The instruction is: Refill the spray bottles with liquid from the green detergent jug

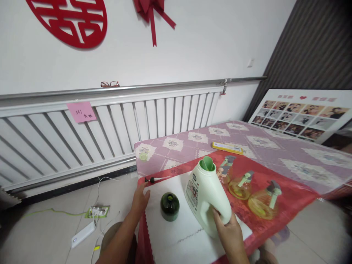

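My right hand (229,234) is wrapped round the handle of a pale green laundry detergent jug (205,194). The jug stands on a white sheet, uncapped, with a green spout showing in its neck. At the table's left edge is my left hand (140,200), thumb and forefinger apart. Its fingertips are right by the black head of a pump dispenser top (151,180), lying on the red cloth; whether they touch is unclear. Between my hands stands a round dark green bottle (169,206) with an open neck.
Yellowish clear spray bottles (263,203), several in all, stand on the red cloth (291,194) at right. A yellow-edged flat box (227,147) and a small green cap (143,156) lie farther back. A radiator (162,119) lines the wall; a power strip (97,212) lies on the floor.
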Action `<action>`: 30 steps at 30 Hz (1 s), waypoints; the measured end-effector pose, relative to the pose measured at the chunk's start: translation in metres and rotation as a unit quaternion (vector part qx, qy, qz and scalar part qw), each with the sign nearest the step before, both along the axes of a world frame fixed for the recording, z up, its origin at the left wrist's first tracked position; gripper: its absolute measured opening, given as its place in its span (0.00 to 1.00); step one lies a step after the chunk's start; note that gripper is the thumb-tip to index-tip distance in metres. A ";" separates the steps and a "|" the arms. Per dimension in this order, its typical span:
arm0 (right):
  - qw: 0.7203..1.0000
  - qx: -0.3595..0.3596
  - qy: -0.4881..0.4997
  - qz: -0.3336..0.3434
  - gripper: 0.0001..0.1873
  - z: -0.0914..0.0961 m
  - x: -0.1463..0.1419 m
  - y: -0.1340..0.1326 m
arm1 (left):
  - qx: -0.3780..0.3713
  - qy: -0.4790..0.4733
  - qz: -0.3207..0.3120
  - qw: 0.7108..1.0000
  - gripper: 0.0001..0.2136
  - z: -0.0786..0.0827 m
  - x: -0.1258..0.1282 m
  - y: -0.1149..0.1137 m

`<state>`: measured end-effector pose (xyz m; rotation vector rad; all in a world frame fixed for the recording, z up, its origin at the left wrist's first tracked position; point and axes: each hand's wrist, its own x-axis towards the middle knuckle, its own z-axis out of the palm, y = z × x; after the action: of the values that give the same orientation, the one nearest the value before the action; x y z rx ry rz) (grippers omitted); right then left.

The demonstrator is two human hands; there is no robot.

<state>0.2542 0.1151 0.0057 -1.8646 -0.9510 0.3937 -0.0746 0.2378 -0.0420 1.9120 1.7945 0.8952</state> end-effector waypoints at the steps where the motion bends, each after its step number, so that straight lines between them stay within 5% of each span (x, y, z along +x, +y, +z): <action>1: 1.000 0.002 -0.003 -0.001 0.32 -0.002 0.000 0.000 | 0.004 0.021 -0.004 1.000 0.19 0.005 0.001 0.010; 8: 1.000 0.027 0.000 -0.010 0.31 -0.004 0.000 0.001 | -0.031 0.156 -0.019 0.987 0.19 0.020 0.019 0.046; 20: 0.999 0.041 -0.011 -0.006 0.26 0.004 -0.004 -0.001 | -0.064 0.237 -0.035 0.969 0.13 0.033 0.026 0.047; 30: 0.999 0.046 -0.022 -0.007 0.25 0.004 -0.005 -0.001 | 0.001 0.148 -0.079 0.986 0.13 0.098 -0.007 0.005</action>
<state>0.2490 0.1137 0.0096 -1.8014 -0.9695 0.2950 -0.0816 0.2431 0.0561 2.2491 1.7630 0.5837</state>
